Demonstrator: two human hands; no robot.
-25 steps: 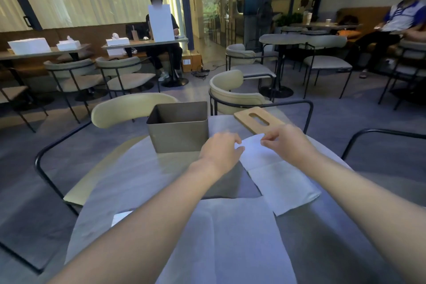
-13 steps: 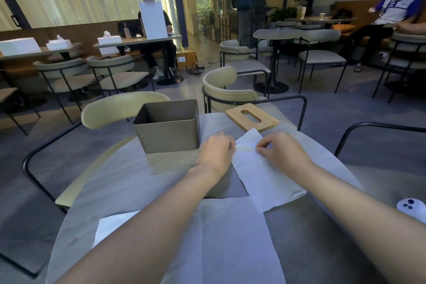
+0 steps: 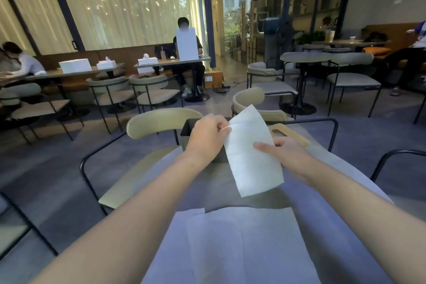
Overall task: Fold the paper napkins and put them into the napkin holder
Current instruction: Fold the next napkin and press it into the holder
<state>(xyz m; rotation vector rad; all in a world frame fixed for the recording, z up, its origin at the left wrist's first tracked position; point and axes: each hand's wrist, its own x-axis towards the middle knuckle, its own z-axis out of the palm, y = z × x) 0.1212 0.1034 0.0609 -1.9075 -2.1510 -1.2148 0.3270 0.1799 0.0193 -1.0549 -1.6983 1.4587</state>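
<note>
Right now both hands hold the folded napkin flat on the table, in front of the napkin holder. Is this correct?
Not quite. The head view shows both hands, left hand and right hand, holding the folded napkin lifted in the air, not flat on the table, in front of the napkin holder.

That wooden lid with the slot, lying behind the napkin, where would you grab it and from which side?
Probably by its near long edge, coming from the right. The wooden lid lies flat on the table beside the napkin holder, so fingers can only pinch an edge or hook the slot. The right hand is closest, but both hands hold the folded napkin now.
</note>
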